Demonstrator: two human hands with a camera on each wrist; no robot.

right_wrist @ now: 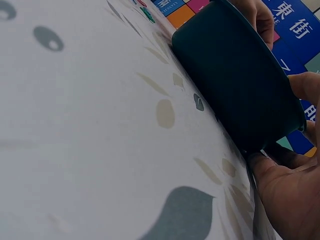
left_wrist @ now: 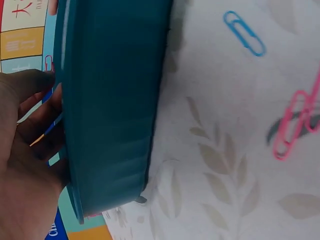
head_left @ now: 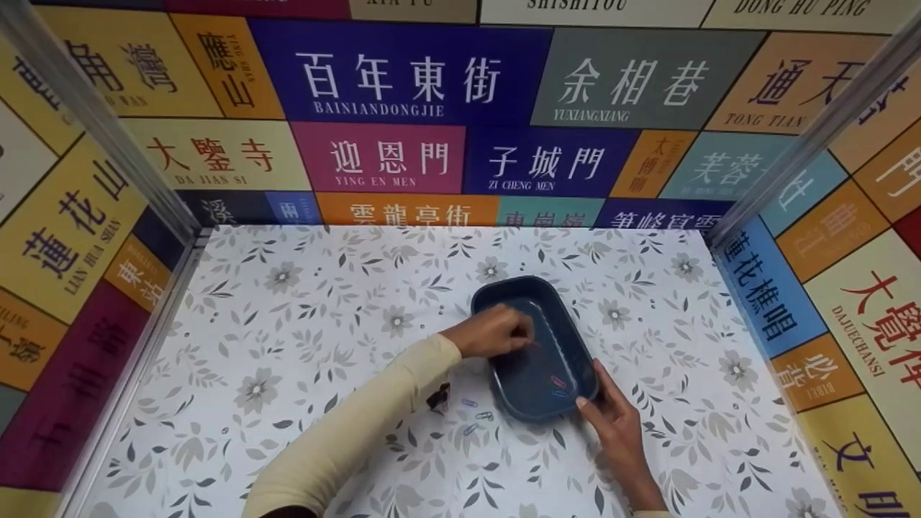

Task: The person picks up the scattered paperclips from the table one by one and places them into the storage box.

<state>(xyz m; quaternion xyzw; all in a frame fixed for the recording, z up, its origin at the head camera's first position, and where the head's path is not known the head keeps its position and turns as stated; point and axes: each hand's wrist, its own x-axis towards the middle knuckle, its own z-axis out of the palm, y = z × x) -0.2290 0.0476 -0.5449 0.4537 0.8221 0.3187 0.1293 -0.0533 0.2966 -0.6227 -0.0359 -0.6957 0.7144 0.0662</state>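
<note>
A dark blue oblong tray [head_left: 518, 282] lies on the flower-print table cover. My left hand [head_left: 496, 332], in a cream sleeve, reaches over the tray's left rim, its fingers bunched inside. In the left wrist view the left hand [left_wrist: 25, 165] sits by the tray wall [left_wrist: 110, 100] and seems to pinch a thin blue and orange paper clip [left_wrist: 46, 134]. My right hand [head_left: 611, 417] grips the tray's near right corner. In the right wrist view the right hand [right_wrist: 287, 195] is beside the tray [right_wrist: 235, 75]. Red and blue clips [head_left: 555, 385] lie in the tray.
Several loose paper clips [head_left: 475, 414] and a dark binder clip [head_left: 437, 399] lie on the cover left of the tray's near end. A blue clip [left_wrist: 245, 32] and a pink clip [left_wrist: 295, 125] show close up. Sign-covered walls enclose the table on three sides.
</note>
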